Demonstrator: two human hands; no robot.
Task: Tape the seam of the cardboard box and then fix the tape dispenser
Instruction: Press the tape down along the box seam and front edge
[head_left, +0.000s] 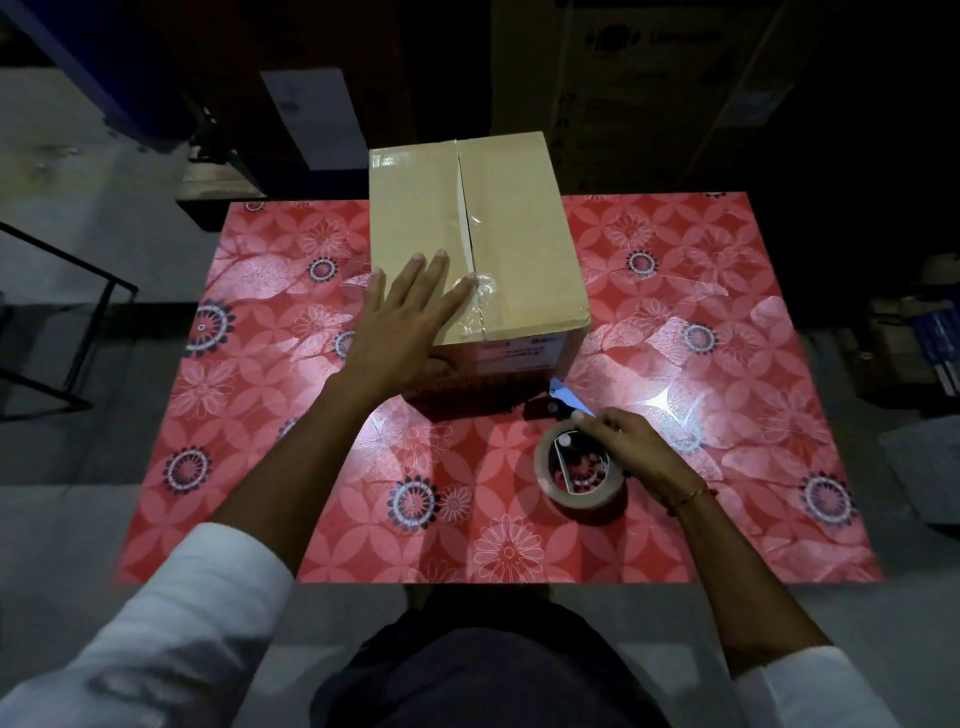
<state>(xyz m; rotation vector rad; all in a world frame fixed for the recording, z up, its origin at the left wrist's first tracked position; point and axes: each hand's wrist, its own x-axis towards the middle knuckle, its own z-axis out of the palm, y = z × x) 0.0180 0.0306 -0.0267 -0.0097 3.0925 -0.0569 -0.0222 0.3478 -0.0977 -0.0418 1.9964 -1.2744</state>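
Note:
A brown cardboard box (519, 228) stands at the far middle of the table. Its top seam (465, 218) runs away from me, with clear tape wrinkled over its near end. My left hand (410, 322) lies flat on the box's near left corner, fingers spread, the index fingertip touching the tape. On the table in front of the box lies a tape dispenser (576, 457) with a roll of clear tape and a blue blade guard pointing toward the box. My right hand (628, 452) grips the dispenser at its right side.
The table wears a glossy red floral cloth (260, 415). Dark stacked cartons (649, 78) stand behind the table. A black metal frame (62, 322) is at the left, and boxes with clutter (914, 343) sit on the floor at the right.

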